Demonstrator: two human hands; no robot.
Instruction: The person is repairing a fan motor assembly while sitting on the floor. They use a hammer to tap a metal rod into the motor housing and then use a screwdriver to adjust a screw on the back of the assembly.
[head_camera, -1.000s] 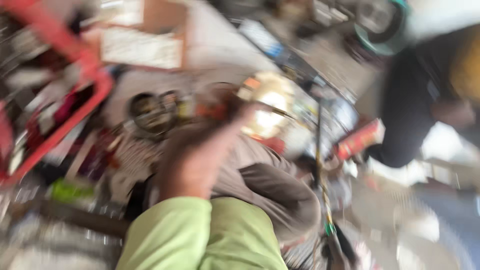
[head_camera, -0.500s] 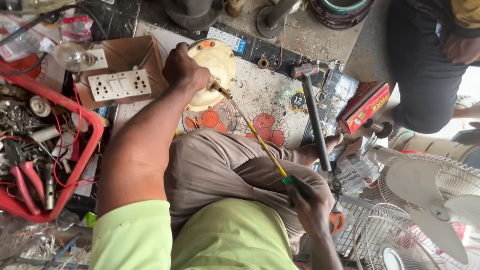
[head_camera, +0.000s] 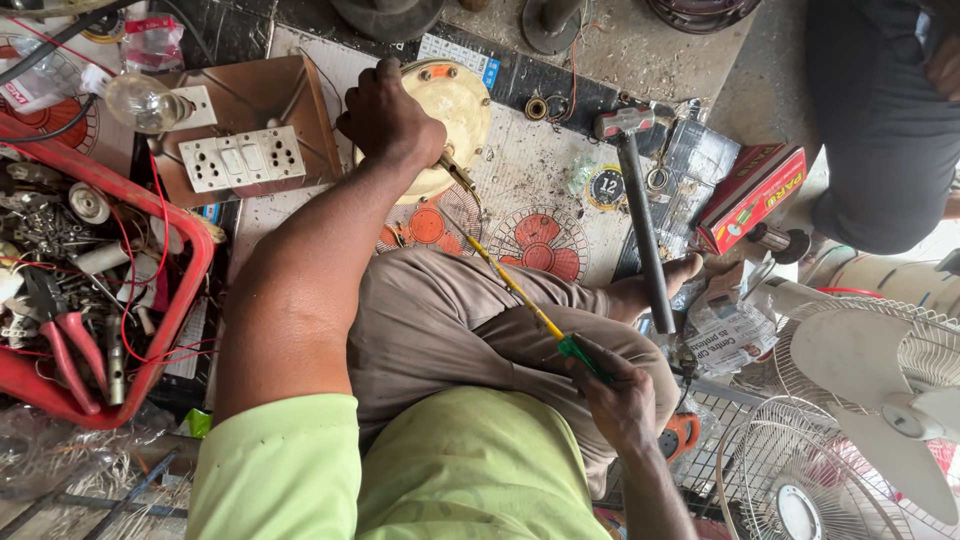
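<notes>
Now the left hand (head_camera: 388, 118) grips the round cream motor housing (head_camera: 455, 110); the long yellow screwdriver (head_camera: 515, 290), clasped by the right hand (head_camera: 618, 395), slants up-left to it.

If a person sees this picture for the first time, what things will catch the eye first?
At the centre, the left hand presses on a round cream motor housing, while the right hand holds a long yellow screwdriver reaching to it. At the left edge sits a red basket of tools and wires; a white fan lies at the lower right.

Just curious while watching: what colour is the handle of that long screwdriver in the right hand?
Green, on the screwdriver, gripped by the right hand; the head view shows it.
</notes>
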